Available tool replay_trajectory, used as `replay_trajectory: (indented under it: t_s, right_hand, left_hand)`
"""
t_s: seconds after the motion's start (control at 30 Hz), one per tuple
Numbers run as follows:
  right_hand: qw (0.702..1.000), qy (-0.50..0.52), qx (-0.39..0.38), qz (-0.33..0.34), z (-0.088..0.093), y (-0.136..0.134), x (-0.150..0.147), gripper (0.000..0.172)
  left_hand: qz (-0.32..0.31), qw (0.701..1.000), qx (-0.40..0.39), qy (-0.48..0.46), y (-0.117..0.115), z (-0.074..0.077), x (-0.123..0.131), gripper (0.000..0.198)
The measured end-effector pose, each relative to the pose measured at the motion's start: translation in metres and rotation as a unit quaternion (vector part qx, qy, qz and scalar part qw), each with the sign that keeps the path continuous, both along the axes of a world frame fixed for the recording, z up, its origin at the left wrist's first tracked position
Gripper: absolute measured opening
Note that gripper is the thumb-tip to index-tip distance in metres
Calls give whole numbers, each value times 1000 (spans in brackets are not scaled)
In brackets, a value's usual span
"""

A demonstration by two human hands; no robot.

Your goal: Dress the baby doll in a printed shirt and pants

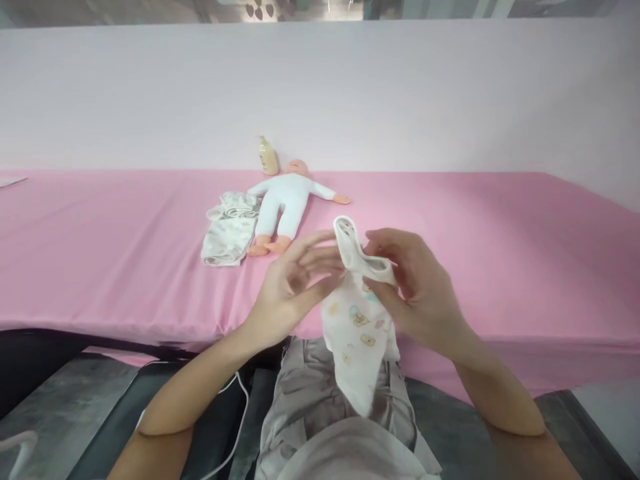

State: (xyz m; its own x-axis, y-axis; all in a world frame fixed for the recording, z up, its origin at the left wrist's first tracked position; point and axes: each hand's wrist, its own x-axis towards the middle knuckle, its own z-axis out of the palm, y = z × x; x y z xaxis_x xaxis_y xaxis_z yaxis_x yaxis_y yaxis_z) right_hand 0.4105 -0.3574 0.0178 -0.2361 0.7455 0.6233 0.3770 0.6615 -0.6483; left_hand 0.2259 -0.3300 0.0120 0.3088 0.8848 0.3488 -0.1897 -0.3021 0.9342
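A small white cloth garment (357,320) with a coloured print hangs between my hands, above my lap. My left hand (295,277) pinches its left edge between thumb and fingers. On the right, my right hand (413,287) grips the garment near its white-trimmed opening. Beyond them a doll (287,200) in a white suit lies on its back on the pink cloth, head toward the wall and arms spread. Folded patterned cloths (229,233) lie beside its legs, on the left.
A pump bottle (269,157) stands by the doll's head, against the pale wall (320,93). The pink-covered table (500,267) spans the view. A white cable (245,407) hangs at the lower left, near a dark seat.
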Motion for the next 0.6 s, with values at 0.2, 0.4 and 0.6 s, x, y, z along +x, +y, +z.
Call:
replay_trajectory:
  t_s: [0.2, 0.4, 0.6]
  right_hand:
    - [994, 99, -44, 21, -1, 1, -3, 31]
    - [966, 226, -127, 23, -71, -13, -5, 45]
    - [943, 58, -327, 18, -101, -24, 13, 22]
  left_hand:
    - [-26, 995, 9, 91, 14, -6, 7, 40]
    - [48, 997, -58, 13, 12, -16, 4, 27]
    - [97, 993, -63, 28, 16, -19, -12, 29]
